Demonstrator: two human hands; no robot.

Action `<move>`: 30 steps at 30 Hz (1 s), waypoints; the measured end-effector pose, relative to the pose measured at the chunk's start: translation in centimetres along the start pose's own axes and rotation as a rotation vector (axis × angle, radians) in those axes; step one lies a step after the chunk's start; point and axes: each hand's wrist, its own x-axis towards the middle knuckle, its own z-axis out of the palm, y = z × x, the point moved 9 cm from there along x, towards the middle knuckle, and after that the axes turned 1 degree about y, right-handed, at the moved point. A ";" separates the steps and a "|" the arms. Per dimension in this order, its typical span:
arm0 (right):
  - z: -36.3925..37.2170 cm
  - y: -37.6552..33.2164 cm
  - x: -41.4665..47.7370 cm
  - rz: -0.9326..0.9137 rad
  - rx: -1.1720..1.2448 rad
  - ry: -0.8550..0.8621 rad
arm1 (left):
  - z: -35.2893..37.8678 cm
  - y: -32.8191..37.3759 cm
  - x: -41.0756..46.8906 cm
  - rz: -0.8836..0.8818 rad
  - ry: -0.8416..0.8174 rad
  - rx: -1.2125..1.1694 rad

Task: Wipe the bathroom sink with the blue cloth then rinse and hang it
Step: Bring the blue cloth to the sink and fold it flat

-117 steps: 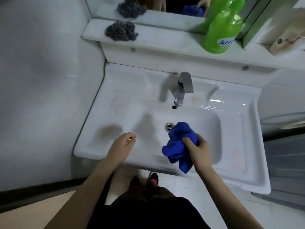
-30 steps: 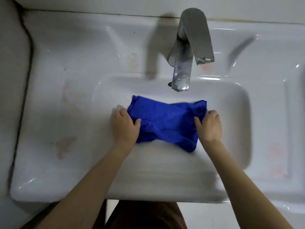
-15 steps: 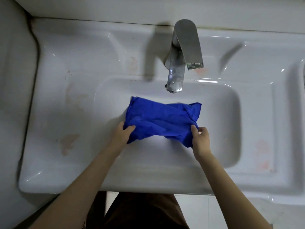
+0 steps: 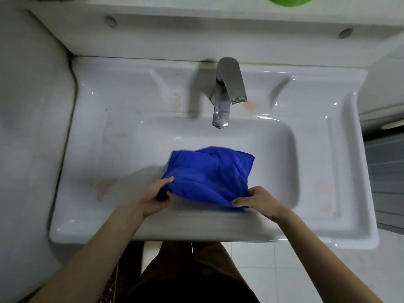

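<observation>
The blue cloth (image 4: pixel 207 173) is spread over the near part of the white sink's basin (image 4: pixel 282 149). My left hand (image 4: pixel 153 200) grips the cloth's near left corner, fingers curled round the bunched fabric. My right hand (image 4: pixel 260 201) pinches the near right corner at the basin's front rim. The chrome tap (image 4: pixel 227 92) stands behind the cloth with no water running. The drain is hidden under the cloth.
A white shelf (image 4: pixel 196 20) runs above the sink, with the bottom of a green bottle (image 4: pixel 288 0) at the top edge. A grey wall (image 4: pixel 30 127) closes off the left. Tiled floor (image 4: pixel 295 270) and my legs show below the sink.
Both hands have drawn the cloth toward the front rim of the basin. Earlier the right hand alone held it bunched up. The view has pulled back, showing more of the shelf.
</observation>
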 end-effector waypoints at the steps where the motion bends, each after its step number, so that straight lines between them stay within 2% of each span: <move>1: 0.4 -0.3 -0.3 -0.053 0.018 -0.022 | -0.2 -0.1 0.1 0.005 -0.009 -0.014; 4: 0.3 -1.2 -1.2 -0.204 0.149 0.052 | -0.9 -0.2 0.3 0.036 -0.015 -0.035; 6: -0.4 -1.6 -1.6 -0.261 0.284 0.128 | -1.4 0.2 0.2 0.099 0.012 0.032; 9: -1.6 -0.8 -1.6 -0.216 0.562 0.223 | -1.8 1.5 -0.5 0.244 0.050 0.256; 10: -2.2 -0.5 -1.6 -0.177 0.567 0.292 | -1.8 1.8 -0.7 0.290 0.056 0.356; 12: -3.5 0.2 -1.5 -0.088 0.363 0.441 | -1.8 2.3 -1.4 0.374 0.114 0.541; 15: -3.7 1.5 -1.4 0.075 0.134 0.462 | -2.4 2.5 -1.7 0.423 0.241 0.732; 17: -3.6 2.1 -1.7 0.134 0.134 0.435 | -2.4 1.9 -1.5 0.370 0.217 0.678; 19: -3.9 1.4 -2.0 0.094 0.219 0.444 | -1.9 2.0 -1.6 0.374 0.172 0.608; 25: -7.5 -4.1 -3.0 -0.083 0.364 0.574 | 2.4 6.7 -4.3 0.600 0.181 0.552; 30: -10.8 -8.5 -6.2 -0.213 0.448 0.663 | 4.8 9.7 -8.1 0.759 0.127 0.520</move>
